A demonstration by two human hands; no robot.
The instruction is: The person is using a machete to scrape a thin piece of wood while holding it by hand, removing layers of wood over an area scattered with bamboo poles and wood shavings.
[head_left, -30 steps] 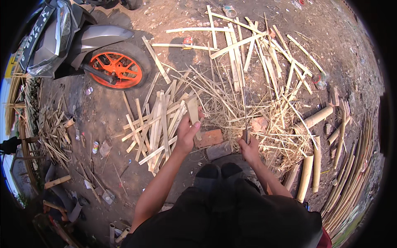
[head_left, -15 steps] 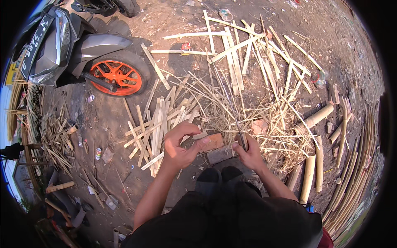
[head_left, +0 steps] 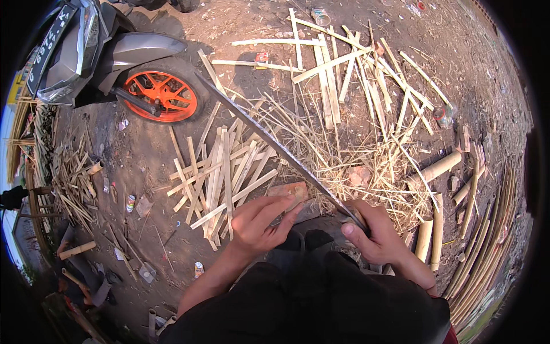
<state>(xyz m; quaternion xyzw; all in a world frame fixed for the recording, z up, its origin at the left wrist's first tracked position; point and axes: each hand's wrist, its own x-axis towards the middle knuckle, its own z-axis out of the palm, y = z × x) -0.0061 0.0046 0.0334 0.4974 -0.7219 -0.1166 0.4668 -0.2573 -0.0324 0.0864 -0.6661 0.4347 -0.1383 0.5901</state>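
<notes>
Inspecting the head view, I record a long blade [head_left: 274, 143] clamped in the right hand [head_left: 376, 232], whose fingers and thumb are wrapped about its near end. The blade's long axis runs obliquely, forward and to the left from that hand, its far end appearing just beside an orange-rimmed wheel [head_left: 163, 94]. I find the left hand [head_left: 258, 225] left of the right, its thumb and fingers pinched together on a short pale bamboo piece [head_left: 297, 197]. The fingers conceal part of this piece; its full length and the direction of its long axis I cannot establish. It lies at the left fingertips, on the side facing the right hand, and shows just below and to the left of the blade's nearer half. A gap appears between the two, though their difference in height I cannot determine. The left hand is the nearer to the piece, being the one that grips it. A red brick [head_left: 281, 190] shows beyond those fingertips, and bamboo strips [head_left: 215, 178] lie forward and left of them.
</notes>
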